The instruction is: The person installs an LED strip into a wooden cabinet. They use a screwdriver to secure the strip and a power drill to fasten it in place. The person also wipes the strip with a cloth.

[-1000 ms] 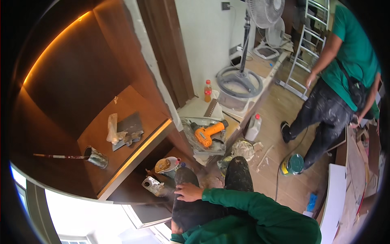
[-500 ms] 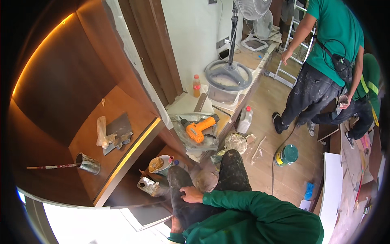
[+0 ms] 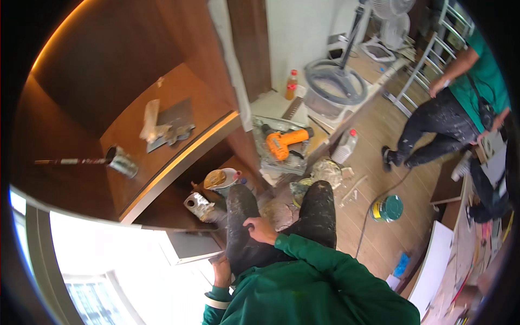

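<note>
I crouch in paint-spattered dark trousers (image 3: 241, 216) and a green sweater. My right hand (image 3: 260, 230) rests on my left thigh with fingers loosely curled and nothing in it. My left hand (image 3: 221, 271) hangs lower, beside the thigh and next to a grey panel (image 3: 189, 246); its fingers are partly hidden. Just ahead of my knees stand a small dented tin (image 3: 196, 205) and a bowl of yellowish filler (image 3: 219, 177). An orange power drill (image 3: 281, 143) lies on a plastic sheet further ahead.
A dark wooden shelf (image 3: 179, 86) carries a trowel (image 3: 168, 127) and a long-handled tool in a can (image 3: 122, 161). A white bottle (image 3: 345, 146), a green tin (image 3: 387, 208), a fan base (image 3: 330, 81) and a ladder (image 3: 428, 59) are on the floor. A person in a green shirt (image 3: 460, 103) stands at the right.
My view has swung, so the shelf and drill sit differently in the picture. The person at the right has stepped further right. My right hand stays on the thigh.
</note>
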A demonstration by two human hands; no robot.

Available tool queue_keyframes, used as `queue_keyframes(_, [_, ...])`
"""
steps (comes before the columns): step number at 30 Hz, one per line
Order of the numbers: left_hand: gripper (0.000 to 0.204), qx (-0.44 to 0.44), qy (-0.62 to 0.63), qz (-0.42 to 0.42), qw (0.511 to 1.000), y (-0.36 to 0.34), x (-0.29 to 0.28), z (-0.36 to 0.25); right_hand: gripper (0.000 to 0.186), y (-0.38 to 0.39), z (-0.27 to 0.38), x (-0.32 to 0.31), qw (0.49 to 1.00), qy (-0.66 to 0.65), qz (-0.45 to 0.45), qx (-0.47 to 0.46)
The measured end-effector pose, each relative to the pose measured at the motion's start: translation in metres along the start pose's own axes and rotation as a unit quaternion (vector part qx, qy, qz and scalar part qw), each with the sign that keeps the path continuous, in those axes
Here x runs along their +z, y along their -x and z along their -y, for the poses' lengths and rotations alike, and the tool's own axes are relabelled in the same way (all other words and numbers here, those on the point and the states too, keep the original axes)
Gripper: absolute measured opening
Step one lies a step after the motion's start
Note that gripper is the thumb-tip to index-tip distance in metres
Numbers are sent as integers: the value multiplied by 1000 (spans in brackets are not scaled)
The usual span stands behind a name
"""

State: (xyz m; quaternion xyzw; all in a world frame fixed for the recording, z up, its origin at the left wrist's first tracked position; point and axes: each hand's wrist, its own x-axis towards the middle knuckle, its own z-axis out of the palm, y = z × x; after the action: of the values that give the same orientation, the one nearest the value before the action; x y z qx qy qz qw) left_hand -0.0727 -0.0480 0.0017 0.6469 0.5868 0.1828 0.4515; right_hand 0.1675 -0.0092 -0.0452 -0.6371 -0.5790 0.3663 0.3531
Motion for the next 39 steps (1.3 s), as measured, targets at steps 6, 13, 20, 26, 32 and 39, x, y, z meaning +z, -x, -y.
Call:
queue_keyframes(6, [29,17,-93,-62,994,31,-32,-26,24,8,22,-10,993,117,11,-4])
queue_keyframes(13, [27,45,-114,-69,990,50,-125,-164,32,21,80,-50,999,8,-12,-46])
queue_keyframes(20, [38,386,-59,-295,872,12,-79,-266,37,12,238,-99,884,-455,-23,-103])
queue_keyframes(26, [50,348,-27,-342,873,-6,-148,-282,36,-14,280,-161,881,-463,-56,-75])
queue_keyframes(32, [60,229,-47,-519,822,-86,-225,-265,30,-40,281,-202,898,-426,-59,-96])
queue_keyframes(39, [60,169,-9,-472,865,-127,-251,-277,29,-32,231,-203,888,-441,-93,-85])
